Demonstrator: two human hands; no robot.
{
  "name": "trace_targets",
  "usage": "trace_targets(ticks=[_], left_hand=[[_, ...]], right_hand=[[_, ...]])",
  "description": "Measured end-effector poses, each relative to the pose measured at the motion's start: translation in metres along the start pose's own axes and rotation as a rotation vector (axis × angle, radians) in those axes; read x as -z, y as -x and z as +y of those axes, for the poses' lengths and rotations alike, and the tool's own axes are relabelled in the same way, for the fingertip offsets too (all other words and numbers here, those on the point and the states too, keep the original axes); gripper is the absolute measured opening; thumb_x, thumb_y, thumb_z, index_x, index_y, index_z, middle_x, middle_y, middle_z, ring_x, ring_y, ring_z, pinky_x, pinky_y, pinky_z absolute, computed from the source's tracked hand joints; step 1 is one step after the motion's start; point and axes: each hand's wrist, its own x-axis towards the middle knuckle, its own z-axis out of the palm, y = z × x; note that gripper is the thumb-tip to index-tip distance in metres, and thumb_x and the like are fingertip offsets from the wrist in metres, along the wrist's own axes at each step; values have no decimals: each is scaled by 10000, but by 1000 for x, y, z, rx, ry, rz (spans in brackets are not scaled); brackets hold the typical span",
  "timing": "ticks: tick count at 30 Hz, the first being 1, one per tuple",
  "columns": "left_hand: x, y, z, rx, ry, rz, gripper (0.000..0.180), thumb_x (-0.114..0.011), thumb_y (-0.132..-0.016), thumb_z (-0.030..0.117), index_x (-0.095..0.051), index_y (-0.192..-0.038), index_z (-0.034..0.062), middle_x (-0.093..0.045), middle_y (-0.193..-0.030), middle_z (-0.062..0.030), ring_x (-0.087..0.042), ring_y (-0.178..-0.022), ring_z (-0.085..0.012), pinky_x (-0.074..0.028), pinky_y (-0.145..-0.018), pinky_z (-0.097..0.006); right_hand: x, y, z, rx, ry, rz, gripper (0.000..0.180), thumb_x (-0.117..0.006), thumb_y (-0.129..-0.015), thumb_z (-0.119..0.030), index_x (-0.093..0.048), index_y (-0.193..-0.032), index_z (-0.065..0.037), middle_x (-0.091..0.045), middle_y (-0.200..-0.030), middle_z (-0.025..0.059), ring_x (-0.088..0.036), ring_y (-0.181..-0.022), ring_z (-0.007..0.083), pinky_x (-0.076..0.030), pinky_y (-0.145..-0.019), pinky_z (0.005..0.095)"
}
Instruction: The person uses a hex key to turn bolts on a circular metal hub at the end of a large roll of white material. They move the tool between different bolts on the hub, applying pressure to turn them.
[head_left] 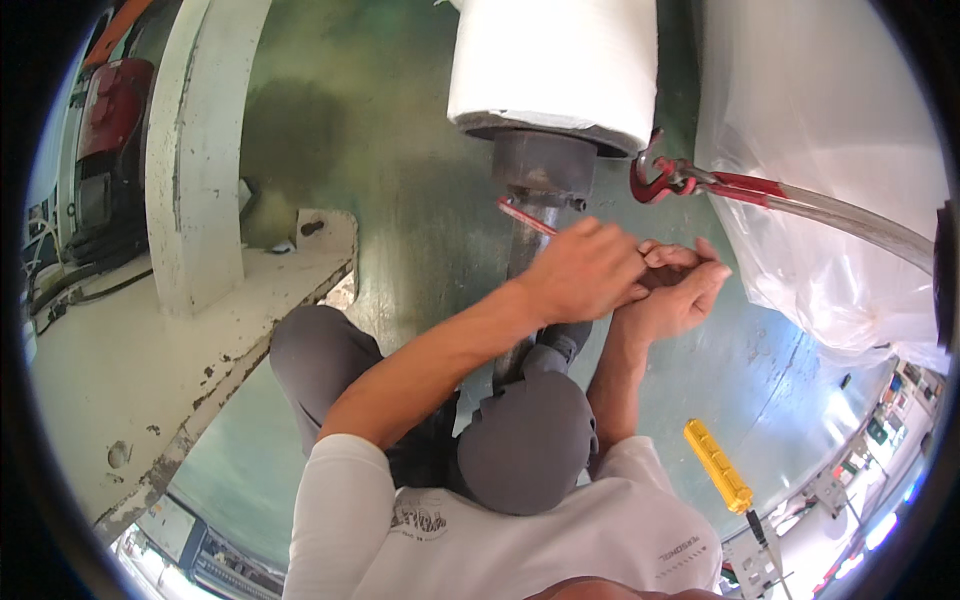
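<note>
My left hand (585, 265) is closed, with a thin red stick-like tool (525, 216) jutting from it toward the shaft. My right hand (685, 295) is turned up beside it with its fingers curled. The two hands meet at the fingertips, and what lies between them, if anything, is hidden. Just beyond them is a dark metal collar (543, 163) with a small bolt (578, 204) at its side. It sits on a metal shaft (522, 245) that runs back beneath my hands. A large white roll (555, 60) surrounds the far part of the shaft.
A red hook (655, 180) on a long bar or strap (850, 220) hangs right of the roll. Plastic-wrapped material (820, 130) stands at right. A yellow pendant control (718, 465) hangs at lower right. A chipped cream machine frame (200, 330) stands at left, on a green floor (400, 200).
</note>
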Motion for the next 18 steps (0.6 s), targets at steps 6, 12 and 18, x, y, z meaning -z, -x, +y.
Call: trace_targets(ticks=[6,12,18], left_hand=[[5,-1,-3,-32,46,-111,222,-703,-786,258,-587,-818,71,-540,-745,-38,-526,-623,-198,-424,-527,-335],[10,3,-4,-14,-4,-152,220,-695,-789,278,-604,-856,89,-526,-742,-19,-540,-642,-190,-437,-544,-344],[8,-2,0,25,-21,-170,224,-692,-821,258,-612,-902,66,-548,-730,-28,-565,-648,-204,-452,-548,-362]], right_hand=[[-10,5,-2,117,-60,42,392,-403,-1110,-314,-530,-1100,57,-493,-579,66,-499,-504,162,-495,-495,306],[0,7,6,154,-143,-103,351,-409,-1105,-297,-529,-1104,33,-525,-623,85,-514,-510,155,-561,-499,363],[0,-1,0,119,-146,-144,309,-424,-1102,-249,-536,-1078,38,-562,-642,110,-527,-511,156,-566,-499,364]])
